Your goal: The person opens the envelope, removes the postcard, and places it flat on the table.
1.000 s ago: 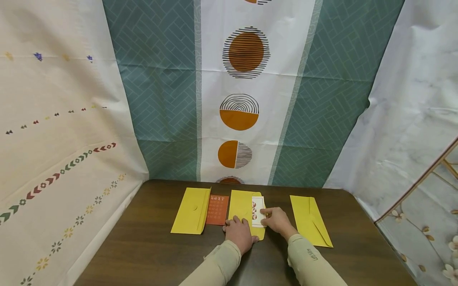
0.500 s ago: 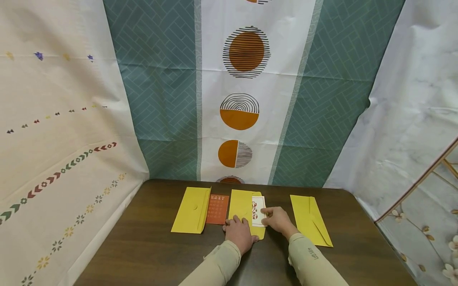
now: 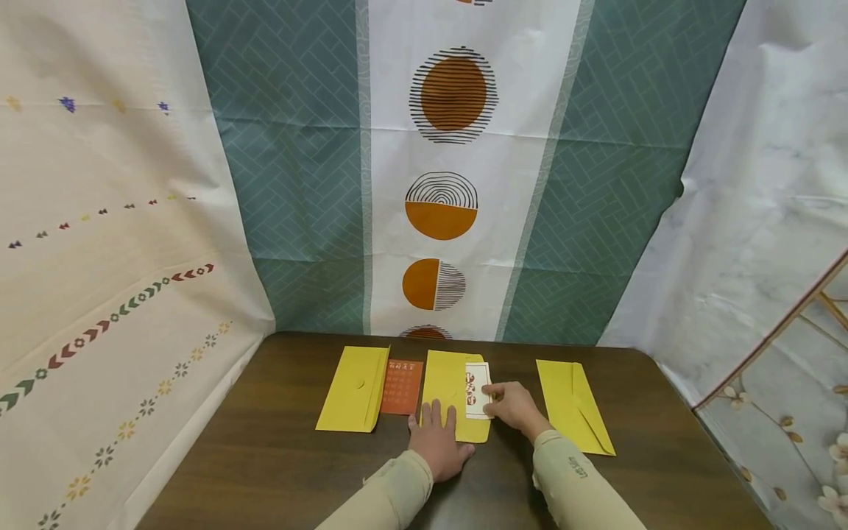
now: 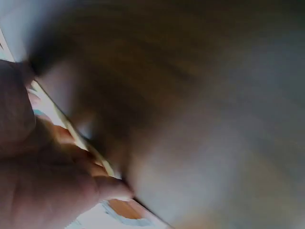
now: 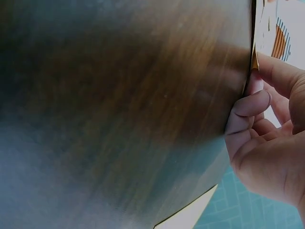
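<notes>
Keeping the card [image 3: 478, 383] flat and square at the right end of the middle envelope [image 3: 442, 375], its outer edge pinched by the right hand [image 3: 517, 408], should avoid creasing while the left hand [image 3: 438, 446], fingers spread, rests on the near side.

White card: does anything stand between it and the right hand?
Nothing visible: the right hand holds the right edge of the white card. The left hand is clear of it, at the near edge of the middle yellow envelope.
</notes>
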Action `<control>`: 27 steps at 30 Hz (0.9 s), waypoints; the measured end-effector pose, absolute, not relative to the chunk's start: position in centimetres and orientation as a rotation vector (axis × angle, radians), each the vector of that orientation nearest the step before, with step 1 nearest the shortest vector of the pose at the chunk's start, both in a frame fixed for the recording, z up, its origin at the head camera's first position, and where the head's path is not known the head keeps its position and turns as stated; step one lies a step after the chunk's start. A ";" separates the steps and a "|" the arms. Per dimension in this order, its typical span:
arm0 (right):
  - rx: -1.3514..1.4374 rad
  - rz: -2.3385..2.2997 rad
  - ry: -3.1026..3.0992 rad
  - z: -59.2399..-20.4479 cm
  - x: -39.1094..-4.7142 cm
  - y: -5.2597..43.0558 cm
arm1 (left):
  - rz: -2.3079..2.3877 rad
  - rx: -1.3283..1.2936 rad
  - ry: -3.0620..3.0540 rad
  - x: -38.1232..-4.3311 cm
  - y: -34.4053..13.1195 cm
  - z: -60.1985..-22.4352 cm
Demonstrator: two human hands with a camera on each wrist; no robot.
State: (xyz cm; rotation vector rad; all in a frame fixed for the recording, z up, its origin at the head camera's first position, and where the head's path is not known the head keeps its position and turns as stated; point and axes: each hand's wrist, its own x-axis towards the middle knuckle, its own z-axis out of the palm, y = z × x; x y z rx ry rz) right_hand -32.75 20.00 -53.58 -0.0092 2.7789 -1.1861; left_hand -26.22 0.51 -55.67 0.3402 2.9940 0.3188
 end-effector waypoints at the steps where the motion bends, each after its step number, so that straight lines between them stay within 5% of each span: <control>1: -0.007 -1.184 2.779 -53.6 -32.8 20.0 | 0.320 0.372 2.970 -26.2 0.1 -56.0; 27: -0.007 -1.148 2.773 -53.8 -33.2 20.7 | 0.379 0.456 2.770 -26.8 -2.1 -56.7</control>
